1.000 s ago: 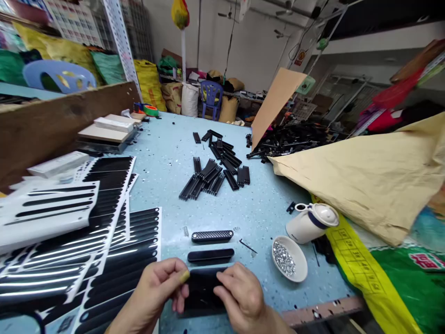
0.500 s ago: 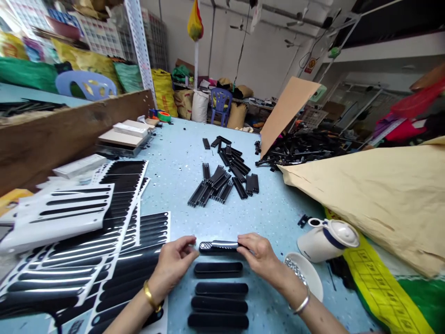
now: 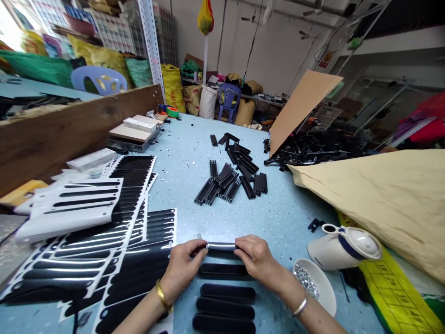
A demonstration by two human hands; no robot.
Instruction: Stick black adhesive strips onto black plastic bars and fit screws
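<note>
Between my hands lies a glossy black strip (image 3: 221,247), held level just above the blue table. My left hand (image 3: 186,262) pinches its left end, and my right hand (image 3: 256,255) pinches its right end. Nearest below it is a flat black bar (image 3: 224,271), partly covered at the right by my right hand. Several more black bars (image 3: 225,306) lie in a column nearer the front edge. Sheets of black strips with white borders (image 3: 149,260) are spread to the left of my left hand.
Small black ribbed pieces (image 3: 219,183) are scattered mid-table. At right are a white bowl (image 3: 328,297) of shiny metal bits, a white lidded mug (image 3: 327,250), brown paper (image 3: 375,185) and a heap of black parts (image 3: 313,148). A wooden board (image 3: 83,120) edges the left side.
My left hand has closed on the left end of the strip, where its fingers were beside it before. The view has shifted slightly, moving the table's contents to the right.
</note>
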